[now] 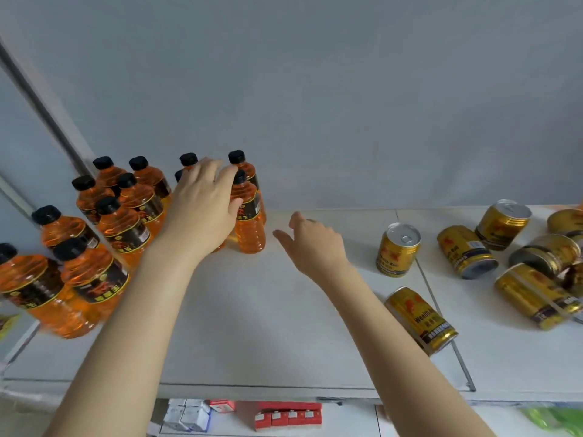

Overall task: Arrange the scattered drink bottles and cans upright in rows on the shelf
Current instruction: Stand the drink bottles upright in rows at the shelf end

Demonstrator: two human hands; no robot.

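Several orange drink bottles [124,227] with black caps stand upright in rows at the left of the white shelf [284,326]. My left hand [203,200] reaches over the right end of the group. Its fingers are fairly straight and its thumb touches the rightmost front bottle [250,228], and it hides another bottle behind it. My right hand [315,244] hovers above the bare middle of the shelf, loosely open and holding nothing. Gold cans lie scattered at the right. One can [398,249] stands upright and another [421,320] lies on its side near the front edge.
More gold cans [536,294] lie jumbled at the far right, with one [503,223] standing by the grey back wall. A metal divider rail [448,326] crosses the shelf. Below the front edge, small red boxes [288,416] and white boxes [187,416] sit on a lower shelf.
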